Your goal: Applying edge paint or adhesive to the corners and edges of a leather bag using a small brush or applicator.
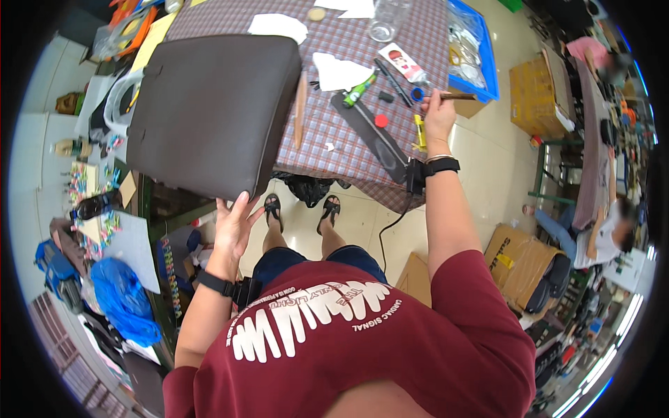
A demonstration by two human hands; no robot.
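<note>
A large dark brown leather bag (209, 115) lies flat at the left of the table, its near edge reaching over the table's front. My left hand (235, 226) grips its near right corner, thumb on the edge and fingers partly hidden below. My right hand (439, 115) is closed round a thin brown stick (460, 96), perhaps a brush; its tip is not clear. Right beside those fingers is a small round blue cap (417, 94) with dark contents. Nearby lie a black marker (394, 82), a white tube (403, 64) and a yellow clip (420, 132).
The checked tablecloth (327, 157) carries a dark strip (373, 136), a red cap (381, 120), a green tube (359, 90), a wooden stick (300, 111) and white scraps (340, 72). A blue crate (488, 63) stands beyond the right edge. Cartons (533, 97) and other people are farther right.
</note>
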